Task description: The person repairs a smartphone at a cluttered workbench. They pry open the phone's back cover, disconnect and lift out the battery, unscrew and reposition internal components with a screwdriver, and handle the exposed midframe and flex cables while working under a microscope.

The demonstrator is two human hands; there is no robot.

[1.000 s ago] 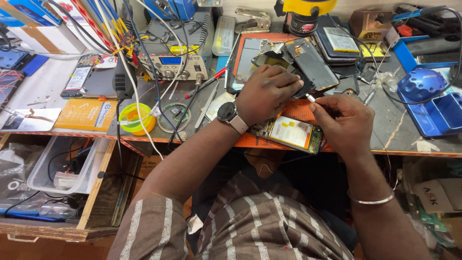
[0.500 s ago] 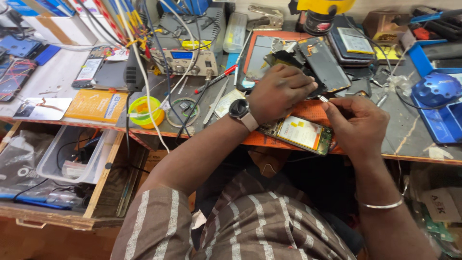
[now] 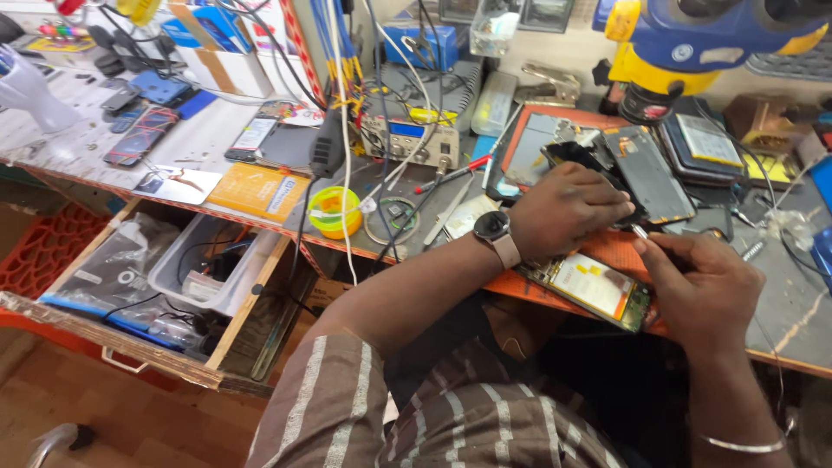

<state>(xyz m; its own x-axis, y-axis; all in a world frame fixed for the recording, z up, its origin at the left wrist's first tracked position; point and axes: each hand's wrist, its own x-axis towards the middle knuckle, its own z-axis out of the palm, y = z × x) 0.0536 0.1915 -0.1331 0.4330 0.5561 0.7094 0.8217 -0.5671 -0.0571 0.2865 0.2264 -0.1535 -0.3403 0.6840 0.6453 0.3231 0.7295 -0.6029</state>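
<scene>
The left hand [image 3: 568, 211] presses flat on a dark phone part [image 3: 598, 165] to keep it steady, while the right hand [image 3: 702, 290] grips a thin tool [image 3: 640, 231] above the opened phone [image 3: 598, 290] on the table [image 3: 806, 321].

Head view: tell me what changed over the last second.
Little changed. The camera swung left and tilted, so the open drawer shows more. The left hand still presses the dark phone; the right hand keeps its grip on a thin tool above the opened phone.
</scene>
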